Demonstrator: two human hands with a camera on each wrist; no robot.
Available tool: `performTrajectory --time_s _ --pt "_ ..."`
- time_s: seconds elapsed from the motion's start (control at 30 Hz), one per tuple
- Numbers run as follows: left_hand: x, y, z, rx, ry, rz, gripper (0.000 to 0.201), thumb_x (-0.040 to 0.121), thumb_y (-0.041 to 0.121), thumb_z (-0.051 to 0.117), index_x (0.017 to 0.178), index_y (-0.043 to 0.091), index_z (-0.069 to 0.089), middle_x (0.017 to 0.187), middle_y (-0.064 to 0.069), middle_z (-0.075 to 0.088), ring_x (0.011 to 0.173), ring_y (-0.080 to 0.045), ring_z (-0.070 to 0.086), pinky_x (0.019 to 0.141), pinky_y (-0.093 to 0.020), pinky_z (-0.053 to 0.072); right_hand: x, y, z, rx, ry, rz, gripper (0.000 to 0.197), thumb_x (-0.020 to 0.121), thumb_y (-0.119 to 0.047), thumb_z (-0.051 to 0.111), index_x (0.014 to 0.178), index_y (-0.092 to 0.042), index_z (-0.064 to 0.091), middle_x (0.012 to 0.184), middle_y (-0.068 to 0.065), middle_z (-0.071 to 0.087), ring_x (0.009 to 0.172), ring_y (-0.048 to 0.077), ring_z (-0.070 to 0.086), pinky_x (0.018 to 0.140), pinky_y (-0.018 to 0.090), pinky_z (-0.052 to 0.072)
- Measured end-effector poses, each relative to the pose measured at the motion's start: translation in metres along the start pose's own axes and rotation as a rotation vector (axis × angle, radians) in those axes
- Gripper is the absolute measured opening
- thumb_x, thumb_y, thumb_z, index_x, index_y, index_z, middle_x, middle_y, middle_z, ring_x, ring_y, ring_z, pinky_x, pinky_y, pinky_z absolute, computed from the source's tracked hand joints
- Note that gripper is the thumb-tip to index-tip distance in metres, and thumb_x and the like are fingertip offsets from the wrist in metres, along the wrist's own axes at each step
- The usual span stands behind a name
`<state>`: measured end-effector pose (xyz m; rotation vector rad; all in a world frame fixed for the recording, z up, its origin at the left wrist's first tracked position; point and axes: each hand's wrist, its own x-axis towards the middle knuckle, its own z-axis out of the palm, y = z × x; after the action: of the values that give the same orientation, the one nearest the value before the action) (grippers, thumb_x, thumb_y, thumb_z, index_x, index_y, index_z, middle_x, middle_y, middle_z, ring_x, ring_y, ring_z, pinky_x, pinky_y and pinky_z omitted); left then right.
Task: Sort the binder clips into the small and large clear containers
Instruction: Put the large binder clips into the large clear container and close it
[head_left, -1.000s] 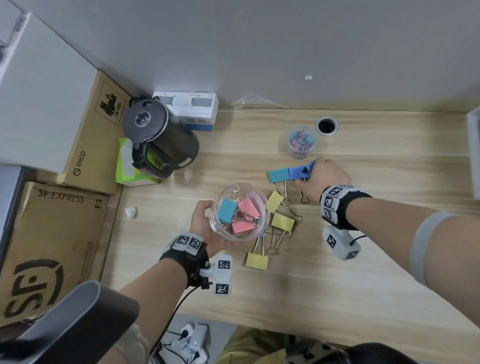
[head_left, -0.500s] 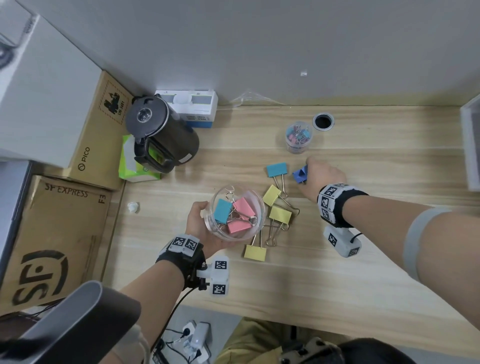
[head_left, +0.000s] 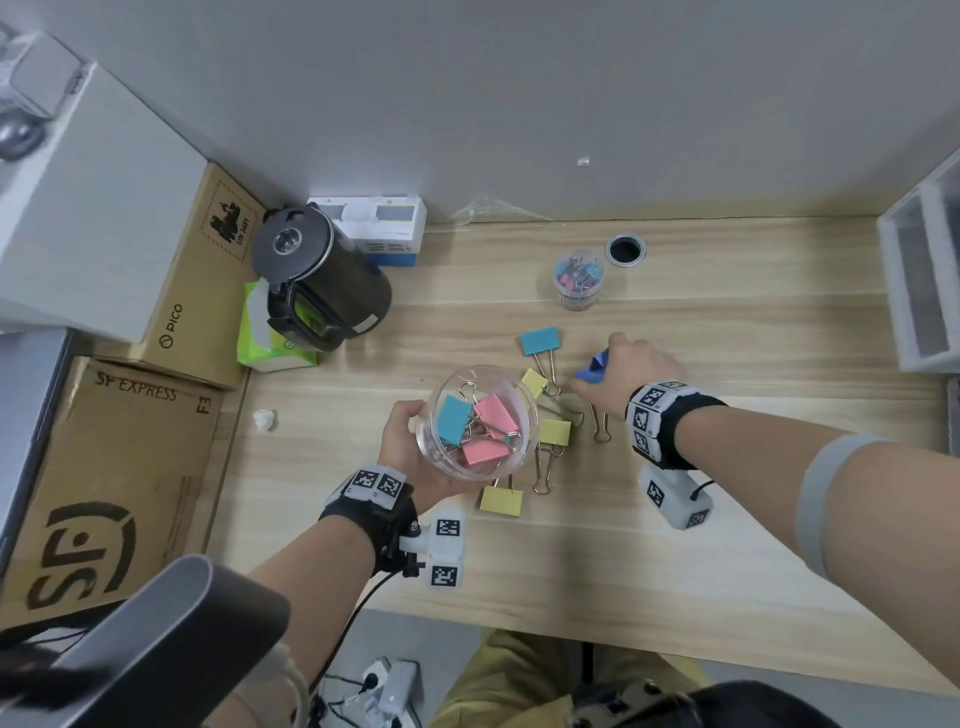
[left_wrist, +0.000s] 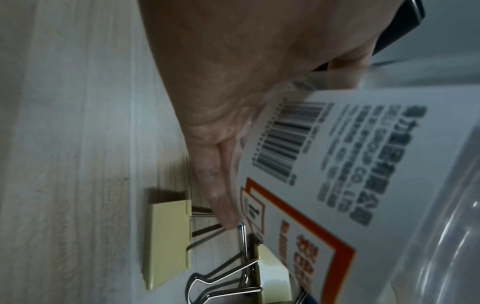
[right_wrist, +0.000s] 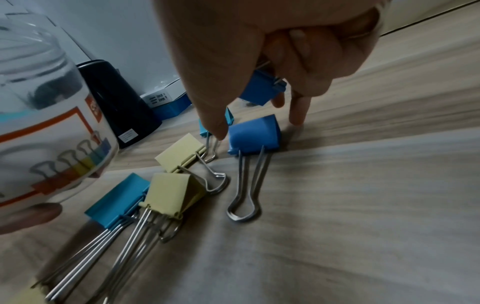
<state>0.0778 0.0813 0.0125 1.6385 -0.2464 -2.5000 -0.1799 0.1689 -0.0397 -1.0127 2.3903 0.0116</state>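
The left hand (head_left: 410, 447) curls around the large clear jar (head_left: 478, 422), held tilted above the desk (head_left: 727, 519) near its left edge, with a teal and two pink clips inside. To its right, the right hand (head_left: 631, 371) holds one dark blue clip (right_wrist: 261, 90) in its curled fingers while thumb and forefinger reach down to a second dark blue clip (right_wrist: 255, 136) lying on the wood beside yellow clips (head_left: 555, 431) and a teal clip (head_left: 540, 340). The small jar (head_left: 577, 278) of little clips stands far back by the cable hole (head_left: 625, 250), and bare wood runs right and near toward the desk's front edge.
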Motion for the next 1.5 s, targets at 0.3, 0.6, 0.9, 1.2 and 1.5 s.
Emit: performTrajectory --time_s 0.3,0.6,0.9,1.2,1.5 --pt "-0.001 -0.003 -0.005 0.031 0.027 0.022 0.069 0.087 0.049 0.046 0.141 0.006 0.056 0.134 -0.027 0.062 0.124 -0.046 0.058 0.078 -0.062 0.058 -0.003 0.003 0.005 -0.097 -0.066 0.037 0.039 0.083 -0.036 0.061 0.115 -0.016 0.049 0.104 0.009 0.05 0.075 0.025 0.052 0.065 0.032 0.042" --pt "-0.006 -0.001 0.025 0.048 -0.042 -0.006 0.071 0.089 0.051 0.043 0.14 0.003 0.054 0.136 -0.03 0.059 0.122 -0.047 0.057 0.074 -0.061 0.059 -0.026 -0.002 -0.065 0.195 0.197 -0.318 0.037 0.076 -0.044 0.065 0.104 -0.025 0.05 0.094 -0.004 0.06 0.079 0.026 0.057 0.065 0.034 0.047" --pt "-0.003 0.007 0.059 0.181 0.061 0.088 0.069 0.09 0.052 0.042 0.137 0.005 0.059 0.129 -0.029 0.064 0.114 -0.047 0.061 0.088 -0.056 0.053 -0.073 -0.036 -0.136 0.19 0.258 -0.889 0.058 0.071 -0.038 0.075 0.124 -0.027 0.054 0.103 -0.01 0.068 0.086 0.019 0.064 0.073 0.036 0.051" --pt "0.0 -0.004 0.069 0.28 0.041 0.073 0.053 0.089 0.048 0.043 0.107 0.007 0.07 0.099 -0.025 0.076 0.105 -0.047 0.064 0.099 -0.062 0.046 -0.079 -0.051 -0.092 0.136 -0.088 -0.982 0.053 0.072 -0.031 0.075 0.12 -0.027 0.052 0.11 -0.008 0.064 0.09 0.018 0.061 0.071 0.035 0.052" --pt "0.001 -0.008 0.065 0.276 0.013 0.031 0.059 0.088 0.05 0.043 0.118 0.006 0.069 0.109 -0.025 0.074 0.084 -0.049 0.073 0.095 -0.057 0.048 -0.079 -0.041 -0.093 0.166 -0.075 -0.841 0.042 0.07 -0.031 0.074 0.107 -0.021 0.057 0.089 -0.005 0.063 0.075 0.021 0.056 0.063 0.033 0.047"
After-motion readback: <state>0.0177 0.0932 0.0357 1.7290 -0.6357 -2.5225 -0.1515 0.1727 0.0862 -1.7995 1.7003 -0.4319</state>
